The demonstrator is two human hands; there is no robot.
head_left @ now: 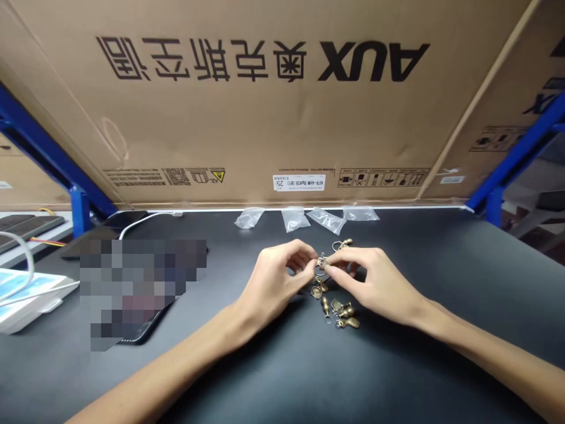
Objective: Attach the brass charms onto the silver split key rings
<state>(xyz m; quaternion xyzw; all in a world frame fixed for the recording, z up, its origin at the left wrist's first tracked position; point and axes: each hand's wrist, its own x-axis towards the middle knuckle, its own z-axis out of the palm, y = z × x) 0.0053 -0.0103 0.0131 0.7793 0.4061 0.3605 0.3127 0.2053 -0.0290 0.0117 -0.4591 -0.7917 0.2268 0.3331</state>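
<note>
My left hand (pixel 276 274) and my right hand (pixel 364 277) meet at the middle of the black tabletop. Their fingertips pinch a small brass charm with a metal ring (pixel 322 263) between them. Just below the fingertips lies a small brass pendant (pixel 318 290). Several other brass charms with rings (pixel 342 312) lie in a loose pile below my right hand. Another brass charm on a ring (pixel 341 244) lies just beyond my right fingers. My fingers partly hide the pinched piece.
Several small clear plastic bags (pixel 295 219) lie along the table's far edge, in front of a large AUX cardboard box (pixel 265 100). To the left are a pixelated blurred area (pixel 141 288), a white cable (pixel 150 219) and white packaging (pixel 26 300). Blue metal rack posts (pixel 80 211) stand at both sides.
</note>
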